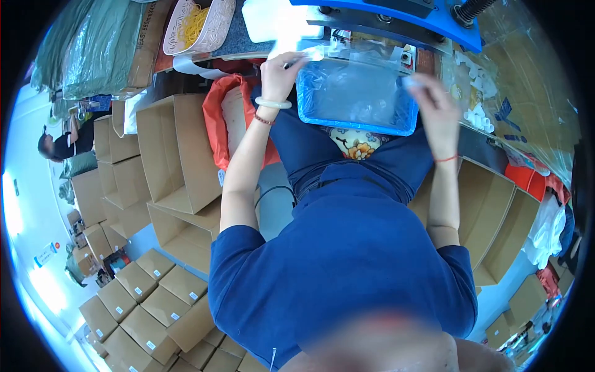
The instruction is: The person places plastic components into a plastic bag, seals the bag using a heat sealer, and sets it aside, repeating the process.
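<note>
My left hand point(284, 71) is at the upper left of a blue-lined tray point(406, 121), its fingers pinched on the edge of a clear plastic piece point(317, 54). The tray rests over my lap and holds clear plastic bags or film point(359, 90). At the tray's right side is my right hand point(437, 102), blurred by motion, its fingers bent together around a small whitish thing point(409, 82) that I cannot make out. Above the tray stands a blue machine frame point(384, 18).
A white basket point(214, 31) of yellow bands sits at the upper left. White pieces point(477, 118) lie on the bench at right. Open cardboard boxes point(180, 152) and an orange-red bag point(217, 124) flank my legs. A person point(62, 139) is at far left.
</note>
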### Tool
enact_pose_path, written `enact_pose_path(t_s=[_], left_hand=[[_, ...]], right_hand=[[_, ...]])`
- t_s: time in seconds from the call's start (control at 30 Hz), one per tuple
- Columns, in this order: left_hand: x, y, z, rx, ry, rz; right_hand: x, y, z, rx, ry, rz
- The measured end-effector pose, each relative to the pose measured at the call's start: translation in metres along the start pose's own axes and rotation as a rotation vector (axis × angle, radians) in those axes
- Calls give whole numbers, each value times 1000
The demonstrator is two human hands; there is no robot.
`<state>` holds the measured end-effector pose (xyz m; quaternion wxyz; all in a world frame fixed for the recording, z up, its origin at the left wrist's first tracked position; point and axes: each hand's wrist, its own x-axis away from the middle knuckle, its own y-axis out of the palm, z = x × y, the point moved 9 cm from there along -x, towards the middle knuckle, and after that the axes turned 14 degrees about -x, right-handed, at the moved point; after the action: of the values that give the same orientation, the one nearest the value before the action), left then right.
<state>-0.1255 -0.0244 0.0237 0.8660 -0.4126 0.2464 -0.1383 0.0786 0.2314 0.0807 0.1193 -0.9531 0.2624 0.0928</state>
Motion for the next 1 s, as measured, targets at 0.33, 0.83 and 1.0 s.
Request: enact_pose_path(t_s=[0.33, 0.83, 1.0], left_hand=[[18, 0, 78, 534, -120, -336], [16, 123, 71, 1291, -665, -602], [19, 131, 61, 1232, -559, -633]], right_hand=[[-26, 53, -72, 15, -315, -192], [-31, -49, -4, 783, -77, 67], [-14, -69, 79, 974, 255, -137]])
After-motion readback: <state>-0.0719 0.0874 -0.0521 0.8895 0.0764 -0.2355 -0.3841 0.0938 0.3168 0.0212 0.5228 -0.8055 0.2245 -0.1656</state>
